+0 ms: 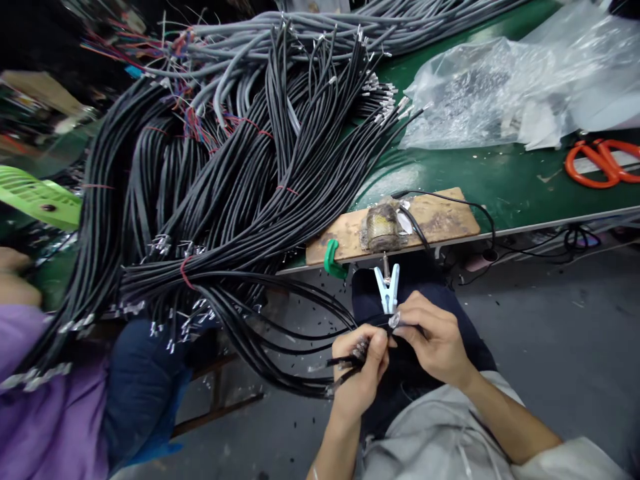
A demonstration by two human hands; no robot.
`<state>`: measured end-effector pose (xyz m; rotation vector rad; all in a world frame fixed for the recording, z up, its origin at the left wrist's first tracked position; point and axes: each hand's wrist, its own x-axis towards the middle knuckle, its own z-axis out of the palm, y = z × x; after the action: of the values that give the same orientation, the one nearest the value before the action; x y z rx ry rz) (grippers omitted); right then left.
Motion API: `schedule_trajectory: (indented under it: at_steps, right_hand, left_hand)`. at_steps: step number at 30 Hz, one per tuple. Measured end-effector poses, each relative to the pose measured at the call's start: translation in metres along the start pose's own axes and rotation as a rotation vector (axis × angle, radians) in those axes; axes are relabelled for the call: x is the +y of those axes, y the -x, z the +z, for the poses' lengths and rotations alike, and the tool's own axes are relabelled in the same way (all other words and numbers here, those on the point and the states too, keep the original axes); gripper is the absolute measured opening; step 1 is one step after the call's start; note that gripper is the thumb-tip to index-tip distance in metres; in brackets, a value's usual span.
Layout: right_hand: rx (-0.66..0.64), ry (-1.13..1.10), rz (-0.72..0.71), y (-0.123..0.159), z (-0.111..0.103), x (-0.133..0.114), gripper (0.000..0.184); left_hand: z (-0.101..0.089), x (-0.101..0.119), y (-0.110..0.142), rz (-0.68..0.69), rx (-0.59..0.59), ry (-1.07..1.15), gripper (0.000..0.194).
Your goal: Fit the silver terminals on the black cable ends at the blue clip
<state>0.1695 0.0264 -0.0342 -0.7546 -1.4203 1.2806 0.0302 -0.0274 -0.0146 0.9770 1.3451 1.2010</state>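
Cables: a thin group of black cables (pixel 287 341) loops from the centre left of the frame to the lower centre, where the left hand (pixel 361 367) gathers it.
Left fingers: closed around the group near its ends; several ends with pale tips stick out on the left side of the hand.
Right fingers: thumb and forefinger of the right hand (pixel 440 340) are together on a small clear tip (pixel 395 320); whether it is fixed to a cable cannot be told.
Line between hands: the clear tip lies just above and to the right of the left fingers, at the very ends of the right fingers, so the right hand is nearer. The dark strand beside it runs roughly left to right, across the upright line of the clip.
Blue clip: the clip (pixel 388 288) stands just above the clear tip, narrow end down towards the fingers; contact with the tip is unclear. A metal rod (pixel 385 261) meets it from above.
Wooden board: the board (pixel 445 215) lies along the near edge of the counter (pixel 450 167), carrying a taped lump (pixel 382 228), with a green clamp (pixel 332 259) at its left part.
Large bundles: black cable bundles (pixel 240 180) fill the upper left and centre, with grey cables (pixel 270 30) behind.
Right side: plastic bag (pixel 475 93) at upper right, 1 pair of orange scissors (pixel 600 163) at the right edge.
Co-worker: a purple sleeve (pixel 20 333) at lower left.
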Motion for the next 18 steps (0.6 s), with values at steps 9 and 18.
schedule_trajectory:
  at_steps: [9,18]
  right_hand:
    - [-0.309,-0.417,0.549,-0.027,-0.019,0.002,0.025]
    - [-0.216,-0.479,0.439,-0.065,-0.007,-0.005,0.047]
  left_hand:
    - [-0.007,0.009,-0.014,0.209,-0.098,-0.143,0.013]
    - [-0.006,0.007,-0.013,0.332,0.024,-0.020,0.010]
